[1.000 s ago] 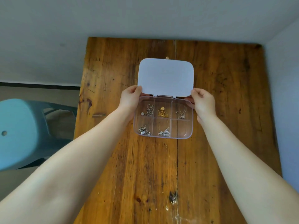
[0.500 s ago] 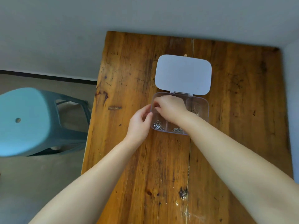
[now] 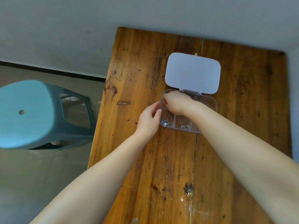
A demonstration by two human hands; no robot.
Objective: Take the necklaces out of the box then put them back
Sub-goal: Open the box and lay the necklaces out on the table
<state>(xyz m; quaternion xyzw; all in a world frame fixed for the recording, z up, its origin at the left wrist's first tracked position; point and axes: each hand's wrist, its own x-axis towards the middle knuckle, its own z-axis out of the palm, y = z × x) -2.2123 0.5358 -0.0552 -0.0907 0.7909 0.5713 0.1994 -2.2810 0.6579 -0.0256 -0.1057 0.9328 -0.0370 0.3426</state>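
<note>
Table [image 3: 145, 167]: a worn plank top is filling the centre and right of the frame, running from the lower edge up to the wall.
Stool [image 3: 27, 113]: a blue plastic seat is sitting at the left, well apart from the work.
Box [image 3: 212, 105]: a clear compartment tray is lying on the table at upper right of centre, its lid [image 3: 192, 72] lying open and flat behind it.
Left hand [image 3: 149, 120]: it is resting at the box's left wall, fingers loosely curled with their tips touching the rim, steadying it and gripping nothing that shows.
Right hand [image 3: 175, 102]: it is reaching across into the back-left compartment, fingers bent down inside; whether they are pinching a chain I cannot tell.
Necklaces: one silver necklace [image 3: 165, 122] is lying in the front-left compartment, another [image 3: 184, 126] in the front-middle one.
Risk: a thin chain could be snagging on a divider or tangling on itself as it is lifted, and a quick pull could be dragging the light box along or spilling the neighbours if the left hand is not holding firm.
Hidden: the right hand and forearm are covering the back row and the front-right compartment, so their contents and the fingertips are not showing; the chains are too fine to make out clasps.
</note>
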